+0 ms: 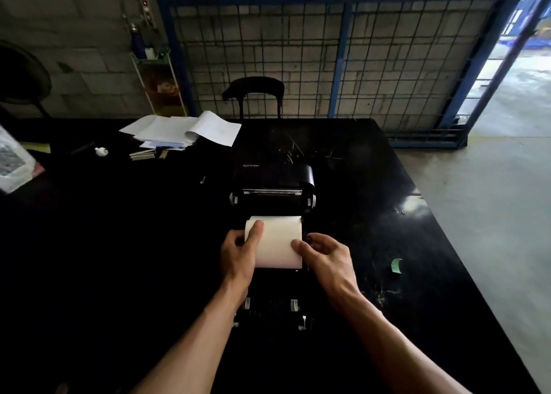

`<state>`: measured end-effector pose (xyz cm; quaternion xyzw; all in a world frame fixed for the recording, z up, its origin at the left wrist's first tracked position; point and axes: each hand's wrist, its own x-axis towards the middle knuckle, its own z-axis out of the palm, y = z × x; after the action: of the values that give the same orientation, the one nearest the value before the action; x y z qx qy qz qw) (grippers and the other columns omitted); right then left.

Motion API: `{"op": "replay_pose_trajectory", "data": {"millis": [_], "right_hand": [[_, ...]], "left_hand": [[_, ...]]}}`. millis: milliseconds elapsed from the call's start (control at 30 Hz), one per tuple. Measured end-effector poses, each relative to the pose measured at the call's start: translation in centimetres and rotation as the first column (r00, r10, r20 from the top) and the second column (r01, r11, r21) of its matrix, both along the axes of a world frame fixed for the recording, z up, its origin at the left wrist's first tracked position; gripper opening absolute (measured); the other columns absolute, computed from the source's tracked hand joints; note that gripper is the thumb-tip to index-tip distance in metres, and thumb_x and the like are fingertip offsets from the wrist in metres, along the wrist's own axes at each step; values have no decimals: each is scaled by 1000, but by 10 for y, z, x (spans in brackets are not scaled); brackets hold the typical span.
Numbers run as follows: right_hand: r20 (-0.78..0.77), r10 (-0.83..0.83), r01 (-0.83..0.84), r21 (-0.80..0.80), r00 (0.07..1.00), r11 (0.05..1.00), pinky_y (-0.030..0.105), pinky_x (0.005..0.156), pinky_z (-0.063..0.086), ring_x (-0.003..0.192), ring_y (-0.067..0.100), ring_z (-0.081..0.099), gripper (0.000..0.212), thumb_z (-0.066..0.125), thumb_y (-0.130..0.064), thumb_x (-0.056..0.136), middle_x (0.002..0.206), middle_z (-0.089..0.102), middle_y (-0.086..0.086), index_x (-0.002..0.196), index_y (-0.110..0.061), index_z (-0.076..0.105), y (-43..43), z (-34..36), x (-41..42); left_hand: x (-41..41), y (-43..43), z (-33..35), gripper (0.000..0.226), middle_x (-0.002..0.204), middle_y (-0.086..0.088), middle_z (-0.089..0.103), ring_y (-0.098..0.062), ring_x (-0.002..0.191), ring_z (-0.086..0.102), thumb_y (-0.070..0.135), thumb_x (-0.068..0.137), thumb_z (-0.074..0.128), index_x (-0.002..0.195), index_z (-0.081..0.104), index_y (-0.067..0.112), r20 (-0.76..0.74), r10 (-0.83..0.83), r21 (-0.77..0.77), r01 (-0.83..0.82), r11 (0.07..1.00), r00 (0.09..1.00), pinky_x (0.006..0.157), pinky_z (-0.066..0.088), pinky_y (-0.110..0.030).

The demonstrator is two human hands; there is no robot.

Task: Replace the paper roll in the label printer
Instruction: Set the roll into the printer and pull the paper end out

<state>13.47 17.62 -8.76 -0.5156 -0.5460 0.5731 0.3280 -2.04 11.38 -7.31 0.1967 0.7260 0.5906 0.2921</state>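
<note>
Left hand (240,253): head view; holds the left end of the paper roll, thumb laid over its top, fingers curled round the end face.
Right hand (326,256): holds the right end of the same roll, thumb pressed on the paper near its lower right corner, fingers bent behind the end.
Paper roll (278,241): white and full-looking, lying crosswise between both hands, in or just over the open bay of the label printer; whether it is fully seated cannot be told.
Label printer (265,173): black, lid open and tilted back, a metal bar and white roller ends exposed; stands mid-surface, its front parts toward the near edge between the forearms.
Surface (372,215): black, glossy, scratched.
Loose papers (185,130): pile at the far edge, left of the printer.
Green slip (396,265): small, lying alone toward the right edge.
Chair (253,91): black, beyond the far edge, in front of a wire-mesh partition (313,45).
Step in hand: judged to be setting the fresh roll into the bay; its fullness suggests a new roll, not the spent one.
Next move calls for: lowering the roll level until both ends catch in the holders, drawing the leading edge forward through the guides, then shutting the lid.
Progress: roughly midway, by judgement.
</note>
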Motion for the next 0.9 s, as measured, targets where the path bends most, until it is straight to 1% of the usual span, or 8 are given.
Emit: {"op": "replay_pose_trajectory", "data": {"millis": [67,133,300,367,433,500,600,900], "right_hand": [[3,9,-9,1,1000,1000,33,86,62,89,7,75,52,83,-61,57,96,79,-6,99,-34,72,4,-6,0],[6,25,-25,0,1000,1000,25,82,61,89,4,75,57,86,-56,63,97,79,-6,110,-27,73,6,-11,-1],[4,4,-4,-36,1000,999,39,97,59,103,13,73,65,86,-49,71,110,76,-1,125,-17,69,7,-24,-5],[-28,-23,22,-55,999,998,41,98,59,104,14,73,76,87,-52,66,113,75,0,130,-16,66,4,-28,-10],[-82,-62,55,-92,995,994,40,98,59,107,14,72,93,89,-56,56,119,74,1,134,-16,60,0,-32,-14],[-105,-91,79,-108,990,991,36,97,59,108,12,71,98,91,-57,52,121,72,1,135,-16,59,-2,-35,-17],[-113,-97,83,-123,989,989,43,99,58,110,18,72,91,93,-57,53,121,74,5,129,-15,65,-2,-42,-18],[-110,-123,104,-162,986,981,49,95,60,97,22,77,103,91,-69,44,110,78,6,129,-15,66,2,-55,-14]], "left_hand": [[-1,2,-5,41,89,-4,68,-19,76,67,54,85,61,98,61,15,43,-16,-3,16,1000,999,58,54,-32],[-4,2,-9,31,98,-10,67,-25,83,68,42,89,61,102,60,14,104,-57,28,55,998,993,66,57,-39],[-9,-2,-17,20,105,-15,66,-32,92,67,30,91,61,104,58,16,142,-136,39,132,991,980,82,57,-53],[-12,-3,-17,17,109,-15,66,-34,97,67,29,92,60,105,59,18,177,-154,56,147,988,972,86,55,-56],[-15,-5,-20,27,115,-20,65,-36,103,65,27,93,60,115,60,11,222,-163,77,149,986,961,91,52,-58],[-18,-7,-22,29,112,-19,68,-35,104,66,27,93,60,113,64,6,255,-176,80,161,984,951,95,50,-56],[-18,-8,-24,25,106,-18,72,-32,99,69,27,92,61,102,70,7,281,-170,67,157,985,945,93,53,-51],[-6,-3,-30,29,108,-16,70,-35,100,67,31,90,64,110,65,10,293,-108,45,99,994,950,91,52,-57]]}}
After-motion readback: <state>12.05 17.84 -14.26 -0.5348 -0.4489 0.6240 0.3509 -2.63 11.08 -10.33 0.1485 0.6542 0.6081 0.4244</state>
